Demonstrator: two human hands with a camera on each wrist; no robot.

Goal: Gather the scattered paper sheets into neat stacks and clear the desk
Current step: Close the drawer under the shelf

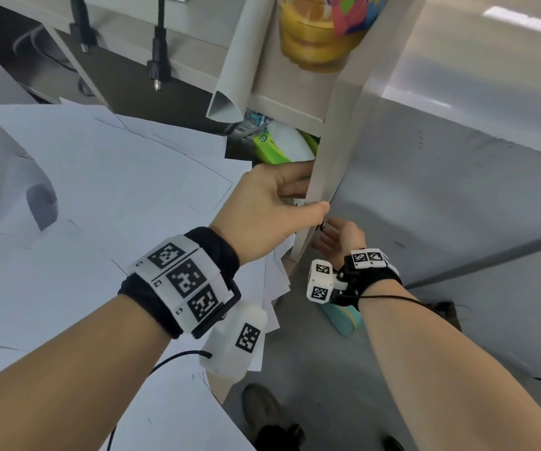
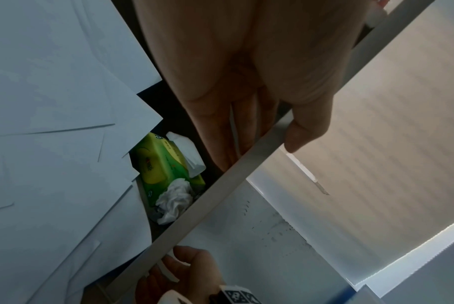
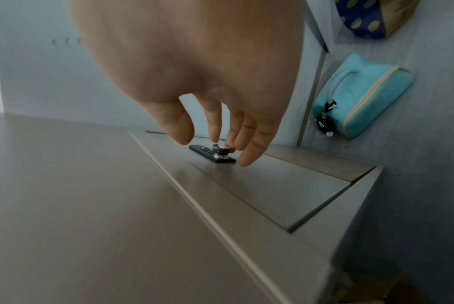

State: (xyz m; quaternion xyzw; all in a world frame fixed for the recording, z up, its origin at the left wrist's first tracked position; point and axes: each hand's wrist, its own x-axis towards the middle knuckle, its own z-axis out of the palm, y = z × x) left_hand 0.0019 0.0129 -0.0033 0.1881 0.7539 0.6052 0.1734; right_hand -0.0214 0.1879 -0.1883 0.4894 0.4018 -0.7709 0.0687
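Many white paper sheets (image 1: 116,190) lie scattered and overlapping across the desk on the left, also seen in the left wrist view as paper sheets (image 2: 51,82). My left hand (image 1: 308,193) grips the edge of a beige cabinet door (image 1: 324,151), thumb on its outer face and fingers behind it. The left wrist view shows the same grip of the left hand (image 2: 262,152) on the door edge (image 2: 207,201). Lower down, my right hand (image 1: 334,232) reaches the door's front. Its fingertips (image 3: 215,139) touch a metal lock knob (image 3: 221,153) on a black plate, with the thumb held apart.
A green tissue pack (image 2: 163,164) and a crumpled tissue (image 2: 176,199) sit behind the door. A teal pouch (image 3: 361,98) lies on the floor below. Black cables (image 1: 158,60) hang at the back, and a grey partition (image 1: 458,190) stands to the right.
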